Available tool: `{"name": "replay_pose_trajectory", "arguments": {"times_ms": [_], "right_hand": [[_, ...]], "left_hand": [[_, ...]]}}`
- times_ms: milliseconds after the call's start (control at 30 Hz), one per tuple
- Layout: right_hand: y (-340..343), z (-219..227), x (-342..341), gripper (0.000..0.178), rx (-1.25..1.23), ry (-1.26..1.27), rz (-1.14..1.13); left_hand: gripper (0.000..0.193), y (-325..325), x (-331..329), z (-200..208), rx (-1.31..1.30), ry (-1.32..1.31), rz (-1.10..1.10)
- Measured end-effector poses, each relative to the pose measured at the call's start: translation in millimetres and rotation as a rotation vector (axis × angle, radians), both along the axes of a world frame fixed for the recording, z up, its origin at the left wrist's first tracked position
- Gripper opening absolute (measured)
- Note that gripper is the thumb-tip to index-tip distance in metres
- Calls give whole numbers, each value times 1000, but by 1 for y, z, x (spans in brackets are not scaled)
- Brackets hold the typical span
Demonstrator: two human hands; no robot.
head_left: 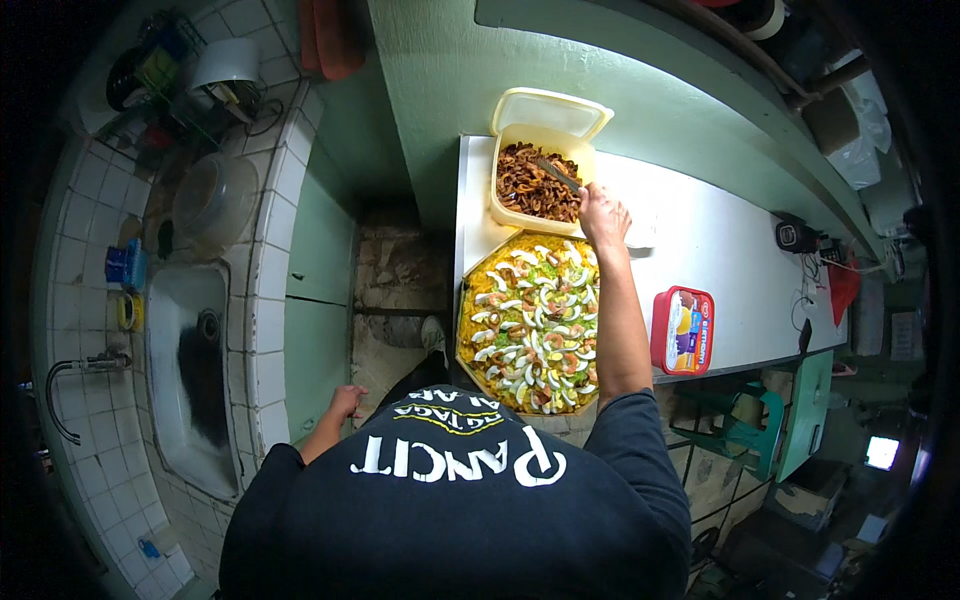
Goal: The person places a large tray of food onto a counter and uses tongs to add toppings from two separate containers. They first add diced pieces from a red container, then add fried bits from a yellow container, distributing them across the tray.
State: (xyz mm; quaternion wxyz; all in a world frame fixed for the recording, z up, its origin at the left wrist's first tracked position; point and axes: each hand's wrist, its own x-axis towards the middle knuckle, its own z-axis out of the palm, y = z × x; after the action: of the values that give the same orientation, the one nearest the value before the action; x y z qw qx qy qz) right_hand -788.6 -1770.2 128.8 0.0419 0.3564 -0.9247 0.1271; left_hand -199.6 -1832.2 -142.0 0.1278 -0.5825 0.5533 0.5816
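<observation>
My right hand (605, 213) is closed around a slim, dark metal utensil (560, 175); its far end is in the brown fried bits, and its exact kind is hard to make out. These bits (535, 190) fill much of a cream plastic tub (500, 212), whose lid (553, 108) is tipped back at the far side. Just below the tub lies a big octagonal tray of yellow noodles (475, 335), topped with egg slices, shrimp and green shreds; my right forearm covers part of its right side. By my left side, my left hand (347, 400) hangs with fingers curled and nothing visible in them.
The white table (700, 220) runs along a green wall. A red-rimmed plastic tub (683, 330) stands near its front edge. To the left are a sink (190, 400), a tiled counter and a dish rack. A green plastic chair (745, 425) is below the table at right.
</observation>
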Motion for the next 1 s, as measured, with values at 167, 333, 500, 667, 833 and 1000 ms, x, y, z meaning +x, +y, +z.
{"name": "replay_pose_trajectory", "arguments": {"times_ms": [167, 333, 500, 667, 833, 1000], "right_hand": [[-13, -8, -2, 23, 45, -2, 7], [-16, -32, -9, 25, 45, 133, 71], [10, -2, -1, 25, -27, -23, -23], [80, 26, 28, 27, -229, -98, -13], [193, 36, 87, 20, -309, -128, 68], [289, 27, 160, 15, -167, -125, -60]], "left_hand": [[25, -1, -27, 37, 54, 8, 127], [25, 0, -18, 28, 98, 1, 141], [27, 8, -6, 28, 70, -24, 107], [26, 3, 11, -8, 25, -5, -19], [24, 6, 23, -39, -88, 98, -252], [23, 23, -11, -7, 71, -17, -67]]}}
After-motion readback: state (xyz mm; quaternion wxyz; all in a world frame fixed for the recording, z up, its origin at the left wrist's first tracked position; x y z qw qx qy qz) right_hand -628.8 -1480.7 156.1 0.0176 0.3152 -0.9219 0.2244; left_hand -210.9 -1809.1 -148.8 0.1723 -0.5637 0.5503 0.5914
